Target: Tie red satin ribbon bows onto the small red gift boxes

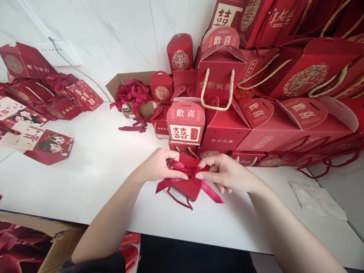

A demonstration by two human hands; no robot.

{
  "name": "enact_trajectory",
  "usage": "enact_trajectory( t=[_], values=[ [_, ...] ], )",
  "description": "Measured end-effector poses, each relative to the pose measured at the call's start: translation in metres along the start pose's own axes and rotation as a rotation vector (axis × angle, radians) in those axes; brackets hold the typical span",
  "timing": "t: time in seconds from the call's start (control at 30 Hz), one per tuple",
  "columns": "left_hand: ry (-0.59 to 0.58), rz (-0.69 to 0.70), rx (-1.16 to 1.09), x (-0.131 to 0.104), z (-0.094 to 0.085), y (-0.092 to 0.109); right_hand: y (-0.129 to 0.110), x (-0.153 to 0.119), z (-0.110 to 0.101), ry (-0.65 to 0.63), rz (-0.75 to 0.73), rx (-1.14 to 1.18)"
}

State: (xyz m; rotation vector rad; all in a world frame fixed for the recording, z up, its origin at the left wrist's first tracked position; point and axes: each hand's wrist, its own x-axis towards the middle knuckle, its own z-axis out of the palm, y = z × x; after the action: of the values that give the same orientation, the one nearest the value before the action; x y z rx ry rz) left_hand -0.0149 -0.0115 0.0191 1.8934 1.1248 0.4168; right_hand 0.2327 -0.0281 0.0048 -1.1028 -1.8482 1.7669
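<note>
Just beyond the left hand (159, 165) and right hand (226, 172), both pinching a ribbon bow (191, 171), stand stacked red boxes (223, 131).

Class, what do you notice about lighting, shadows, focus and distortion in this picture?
In the head view: bright, diffuse light on the white table; a soft shadow beside the right forearm; the ribbon between the fingers fairly sharp; the large box at right seemingly stretched.

The table (96, 167) bears red boxes (58, 151) at ten o'clock, stacked boxes (224, 131) at two, a carton (116, 80) at eleven. White sheets (318, 201) lie past three.
</note>
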Motion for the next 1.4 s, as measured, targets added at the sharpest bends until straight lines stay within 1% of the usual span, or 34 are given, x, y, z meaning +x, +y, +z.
enact_trajectory(
  t=[0.1,0.23,0.47,0.57,0.77,0.93,1.07,1.17,1.3,1.4],
  values=[
    [-0.010,-0.001,0.022,0.000,-0.001,0.000,0.005,0.001,-0.001,-0.061,0.025,0.099],
    [-0.022,-0.005,0.018,0.001,0.000,-0.003,0.010,0.005,-0.001,-0.056,0.009,0.234],
    [-0.095,-0.025,-0.138,0.004,0.001,-0.008,0.021,0.010,-0.001,-0.090,-0.015,0.356],
    [-0.098,-0.023,-0.161,0.005,0.001,-0.009,0.028,0.013,0.000,-0.103,-0.044,0.405],
    [-0.099,-0.023,-0.169,0.005,0.000,-0.007,0.042,0.020,0.003,-0.140,-0.124,0.574],
    [-0.106,0.001,-0.161,0.006,-0.001,-0.008,0.046,0.023,0.004,-0.140,-0.149,0.608],
    [-0.150,0.053,-0.292,0.010,0.000,-0.016,0.049,0.023,0.003,-0.147,-0.134,0.597],
    [-0.162,0.071,-0.357,0.012,0.000,-0.021,0.051,0.024,0.003,-0.148,-0.133,0.580],
    [-0.147,0.071,-0.342,0.012,0.000,-0.020,0.050,0.025,0.002,-0.145,-0.147,0.561],
    [-0.080,0.056,-0.264,0.011,0.002,-0.016,0.044,0.021,-0.003,-0.119,-0.153,0.491]
  ],
)
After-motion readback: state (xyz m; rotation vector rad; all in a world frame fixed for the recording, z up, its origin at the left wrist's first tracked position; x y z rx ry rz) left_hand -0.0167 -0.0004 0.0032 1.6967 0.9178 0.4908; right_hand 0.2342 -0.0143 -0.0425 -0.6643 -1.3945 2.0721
